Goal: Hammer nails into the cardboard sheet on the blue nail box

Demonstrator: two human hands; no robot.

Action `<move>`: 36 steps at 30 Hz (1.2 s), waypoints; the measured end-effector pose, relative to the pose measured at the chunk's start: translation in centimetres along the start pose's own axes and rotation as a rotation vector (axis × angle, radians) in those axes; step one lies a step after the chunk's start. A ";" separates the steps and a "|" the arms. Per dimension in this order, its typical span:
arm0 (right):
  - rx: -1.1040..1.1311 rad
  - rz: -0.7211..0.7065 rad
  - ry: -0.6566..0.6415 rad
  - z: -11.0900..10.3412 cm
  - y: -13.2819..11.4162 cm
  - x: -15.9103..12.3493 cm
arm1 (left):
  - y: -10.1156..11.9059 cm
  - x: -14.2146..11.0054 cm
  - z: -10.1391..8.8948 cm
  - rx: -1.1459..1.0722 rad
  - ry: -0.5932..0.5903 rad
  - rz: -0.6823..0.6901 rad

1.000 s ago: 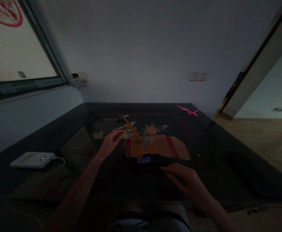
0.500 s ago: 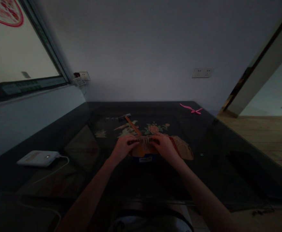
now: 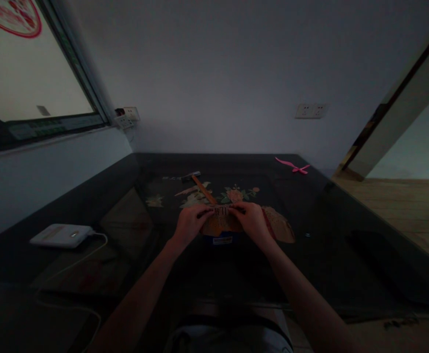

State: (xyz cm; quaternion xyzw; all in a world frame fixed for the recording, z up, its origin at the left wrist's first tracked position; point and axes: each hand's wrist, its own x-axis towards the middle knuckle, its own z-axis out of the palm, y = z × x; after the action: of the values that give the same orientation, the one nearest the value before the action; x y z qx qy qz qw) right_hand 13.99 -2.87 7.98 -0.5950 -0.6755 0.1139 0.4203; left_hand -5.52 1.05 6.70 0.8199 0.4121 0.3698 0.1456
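the piece of cardboard [image 3: 219,225] lies in front of you at the middle of the dark table [image 3: 214,279], and on it one sees a row of small dark strips [image 3: 221,212]. your left hand [image 3: 191,221] is at the left end of this row, your right hand [image 3: 251,219] at the right end – the thumb and fingers of each are brought near together, but i cannot tell if they pinch something. at the near edge of the cardboard is a blue object [image 3: 209,240] with a pale label. just behind, a hammer [image 3: 204,190] lies with its wooden handle toward the cardboard. to the right is a small shiny piece [image 3: 307,235]. farther away – a pink ribbon [image 3: 299,169] near the far right corner, and a white device [image 3: 63,236] with a cable [image 3: 104,243] on the left.
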 end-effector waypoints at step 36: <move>-0.396 -0.339 -0.534 16.1 -9.4 -1.3 | -15.6 -4.8 -6.2 0.167 -0.139 -0.363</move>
State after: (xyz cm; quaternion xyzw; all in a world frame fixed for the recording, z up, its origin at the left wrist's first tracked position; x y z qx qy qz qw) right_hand -4.06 -0.94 3.54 -0.4939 -0.8592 0.0611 0.1191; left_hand -20.77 6.53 0.09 0.7650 0.5712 0.2447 0.1692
